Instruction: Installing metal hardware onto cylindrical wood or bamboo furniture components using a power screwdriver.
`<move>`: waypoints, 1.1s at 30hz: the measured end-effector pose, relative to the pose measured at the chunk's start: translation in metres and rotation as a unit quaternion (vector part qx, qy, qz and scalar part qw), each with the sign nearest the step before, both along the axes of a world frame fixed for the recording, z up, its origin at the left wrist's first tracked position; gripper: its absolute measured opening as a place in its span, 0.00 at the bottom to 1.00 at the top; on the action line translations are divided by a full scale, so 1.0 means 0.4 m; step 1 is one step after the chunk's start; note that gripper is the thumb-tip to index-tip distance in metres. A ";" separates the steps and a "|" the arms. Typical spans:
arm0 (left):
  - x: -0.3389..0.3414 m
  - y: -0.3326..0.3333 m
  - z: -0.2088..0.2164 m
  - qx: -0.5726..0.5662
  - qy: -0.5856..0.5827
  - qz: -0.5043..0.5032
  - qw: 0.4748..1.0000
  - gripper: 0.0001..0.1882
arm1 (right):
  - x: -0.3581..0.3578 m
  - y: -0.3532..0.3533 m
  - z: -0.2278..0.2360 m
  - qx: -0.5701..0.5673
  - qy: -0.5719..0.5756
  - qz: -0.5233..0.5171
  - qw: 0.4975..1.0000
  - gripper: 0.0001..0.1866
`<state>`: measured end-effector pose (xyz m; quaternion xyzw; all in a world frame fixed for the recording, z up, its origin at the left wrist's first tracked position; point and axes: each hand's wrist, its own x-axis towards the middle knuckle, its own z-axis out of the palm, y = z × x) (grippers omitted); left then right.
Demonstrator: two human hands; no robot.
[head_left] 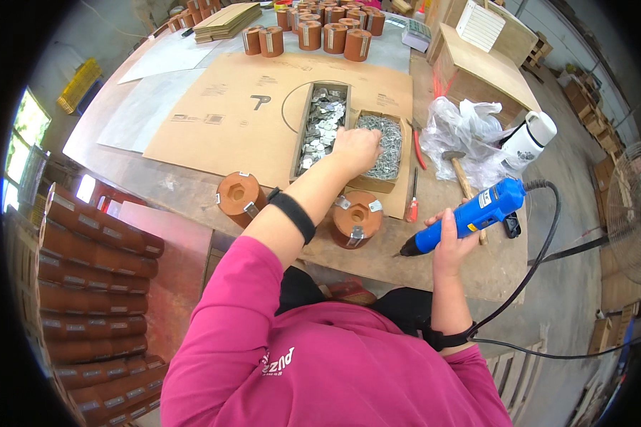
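Nearest the camera, a magenta shirt [335,363] fills the lower field. The right hand [454,245] is closed around a blue power tool [477,211], whose dark nose points down and leftward toward the worktable [498,274]. Just left of that nose stands the near brown cylinder [355,219], upright, bearing metal tabs and gripped by neither hand; a second brown cylinder [239,196] stands left of the left forearm. The left hand [356,151] lies beyond the near cylinder, over the adjoining sides of a box of flat metal pieces [300,142] and a box of small metal fasteners [372,186]. Its fingertips are hidden; whether they pinch anything cannot be told. Tool-tip contact is unclear, and the rim crops the fan [637,213].
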<state>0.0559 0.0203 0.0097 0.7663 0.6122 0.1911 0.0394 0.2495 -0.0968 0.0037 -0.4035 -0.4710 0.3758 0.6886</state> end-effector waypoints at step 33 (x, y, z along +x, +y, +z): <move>-0.040 -0.477 -0.030 -0.268 -0.823 -0.122 0.486 0.06 | -0.092 -0.094 0.290 0.202 0.148 0.240 0.938 0.30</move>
